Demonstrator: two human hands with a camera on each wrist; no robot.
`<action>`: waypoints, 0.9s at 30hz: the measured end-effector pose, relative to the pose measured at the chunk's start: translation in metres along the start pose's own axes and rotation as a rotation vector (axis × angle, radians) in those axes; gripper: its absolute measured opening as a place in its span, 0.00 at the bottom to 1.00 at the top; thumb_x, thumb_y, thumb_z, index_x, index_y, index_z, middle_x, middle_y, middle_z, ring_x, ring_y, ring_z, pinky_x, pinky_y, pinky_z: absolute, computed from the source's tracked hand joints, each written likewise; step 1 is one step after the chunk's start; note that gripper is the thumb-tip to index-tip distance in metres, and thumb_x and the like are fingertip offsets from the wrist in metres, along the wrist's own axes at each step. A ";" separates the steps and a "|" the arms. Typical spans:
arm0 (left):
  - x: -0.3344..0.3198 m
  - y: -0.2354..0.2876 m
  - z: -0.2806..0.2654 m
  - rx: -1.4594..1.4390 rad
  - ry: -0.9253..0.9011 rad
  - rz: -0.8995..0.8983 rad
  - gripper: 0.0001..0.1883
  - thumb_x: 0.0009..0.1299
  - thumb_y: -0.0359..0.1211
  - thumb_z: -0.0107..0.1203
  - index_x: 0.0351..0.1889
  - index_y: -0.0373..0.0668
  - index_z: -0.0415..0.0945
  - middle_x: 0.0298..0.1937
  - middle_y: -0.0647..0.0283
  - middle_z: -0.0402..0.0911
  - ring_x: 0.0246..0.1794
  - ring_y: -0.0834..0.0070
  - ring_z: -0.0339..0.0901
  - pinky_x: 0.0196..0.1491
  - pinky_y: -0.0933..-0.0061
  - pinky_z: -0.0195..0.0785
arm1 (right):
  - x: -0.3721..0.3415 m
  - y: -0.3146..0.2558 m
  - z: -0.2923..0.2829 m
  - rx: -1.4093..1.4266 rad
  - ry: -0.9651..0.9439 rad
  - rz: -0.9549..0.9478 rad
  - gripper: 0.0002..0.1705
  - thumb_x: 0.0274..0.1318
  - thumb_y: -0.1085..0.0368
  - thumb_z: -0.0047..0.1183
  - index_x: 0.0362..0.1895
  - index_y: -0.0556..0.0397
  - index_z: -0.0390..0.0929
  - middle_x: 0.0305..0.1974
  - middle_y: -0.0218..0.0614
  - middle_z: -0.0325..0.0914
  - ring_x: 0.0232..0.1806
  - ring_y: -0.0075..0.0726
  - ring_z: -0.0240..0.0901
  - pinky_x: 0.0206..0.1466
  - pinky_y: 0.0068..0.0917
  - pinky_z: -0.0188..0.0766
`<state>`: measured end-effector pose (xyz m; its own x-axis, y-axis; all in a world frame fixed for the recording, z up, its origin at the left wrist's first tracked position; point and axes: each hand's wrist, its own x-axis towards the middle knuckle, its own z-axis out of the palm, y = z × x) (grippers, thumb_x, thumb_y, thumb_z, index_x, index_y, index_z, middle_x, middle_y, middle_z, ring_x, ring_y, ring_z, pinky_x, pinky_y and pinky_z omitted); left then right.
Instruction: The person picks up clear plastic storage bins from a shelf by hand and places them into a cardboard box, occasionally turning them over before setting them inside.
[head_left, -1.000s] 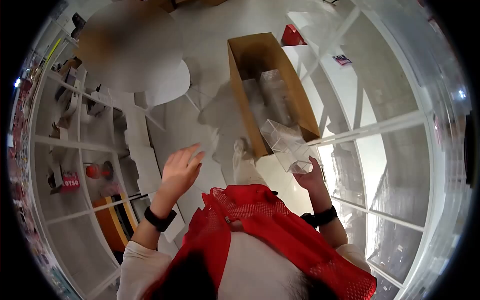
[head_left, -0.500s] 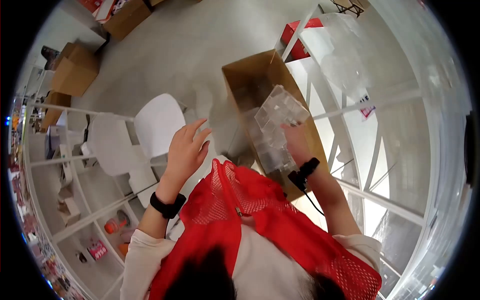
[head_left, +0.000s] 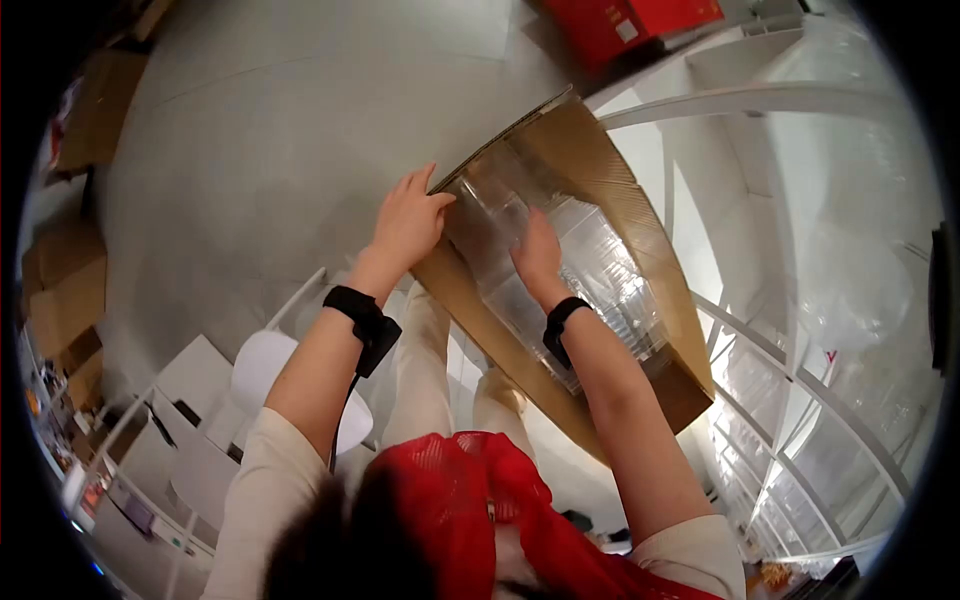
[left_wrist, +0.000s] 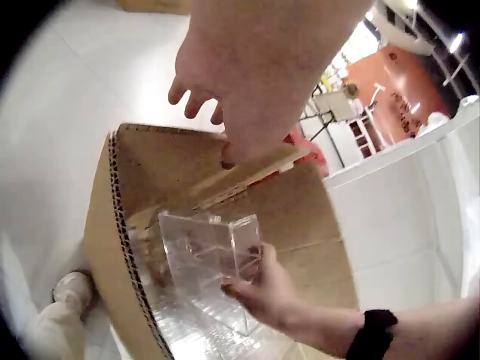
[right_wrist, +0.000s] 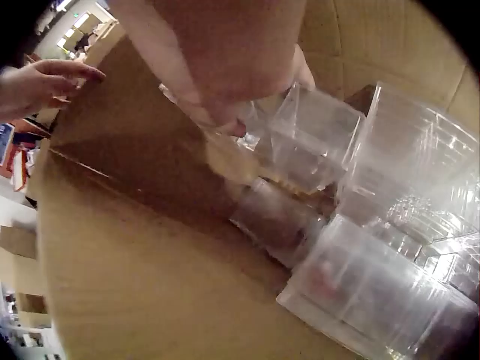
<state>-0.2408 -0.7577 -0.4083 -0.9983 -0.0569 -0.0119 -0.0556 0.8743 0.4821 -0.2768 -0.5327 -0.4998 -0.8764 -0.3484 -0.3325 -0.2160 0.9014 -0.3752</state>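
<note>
White shelving [head_left: 720,103], one run: right side of the head view, rails and uprights showing beyond the carton.

Large corrugated carton [head_left: 655,235], one: centre to right of the head view, slanted across the frame, top uncovered. Contents: clear plastic boxes, in a cluster, with one hand in among them.

White chair [head_left: 262,362], at least one: lower left of the head view.

Brown cardboard boxes [head_left: 100,115], at least two: left edge of the same view, one above the other in the frame; I cannot see what they contain.

Red box [head_left: 590,30], one: top edge, right of centre, with a small pale label.

Clear plastic boxes [right_wrist: 412,161], four that I can count in the right wrist view: one upper right, one lower right, a smaller one at centre, and the one in hand. They overlap, so the full number cannot be told. The held divided box [left_wrist: 199,247] is at the middle of the left wrist view, within the carton's walls.

Hands, two. Right hand [head_left: 540,255]: inside the carton, thumb and fingers clamped on the held divided box. Left hand [head_left: 408,222]: at the carton's upper left corner, fingers apart; whether it touches the rim I cannot tell.

Black wristbands [head_left: 365,315], two: one per wrist.
</note>
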 end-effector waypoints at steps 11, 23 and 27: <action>0.029 -0.037 0.021 -0.252 -0.314 0.018 0.16 0.50 0.19 0.48 0.34 0.45 0.79 0.54 0.54 0.70 0.46 0.57 0.73 0.43 0.65 0.70 | 0.102 0.025 0.122 -0.290 -0.145 0.196 0.34 0.40 0.71 0.54 0.57 0.55 0.58 0.50 0.42 0.66 0.50 0.48 0.67 0.50 0.39 0.67; 0.027 -0.037 0.027 -0.247 -0.402 0.003 0.20 0.44 0.18 0.51 0.36 0.45 0.79 0.58 0.49 0.66 0.51 0.57 0.72 0.48 0.67 0.69 | 0.122 0.029 0.204 -0.632 -0.394 0.009 0.37 0.58 0.61 0.41 0.68 0.51 0.39 0.69 0.40 0.38 0.68 0.44 0.42 0.64 0.47 0.48; 0.027 -0.033 0.027 -0.221 -0.399 0.003 0.19 0.45 0.18 0.50 0.35 0.44 0.78 0.59 0.50 0.65 0.51 0.58 0.72 0.48 0.67 0.69 | 0.116 0.023 0.187 -0.585 -0.549 0.017 0.38 0.58 0.61 0.40 0.69 0.50 0.36 0.71 0.38 0.29 0.70 0.45 0.36 0.66 0.50 0.44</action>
<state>-0.2666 -0.7750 -0.4487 -0.9293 0.1737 -0.3260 -0.0908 0.7481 0.6573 -0.3027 -0.6006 -0.7088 -0.5772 -0.2731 -0.7696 -0.5289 0.8430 0.0976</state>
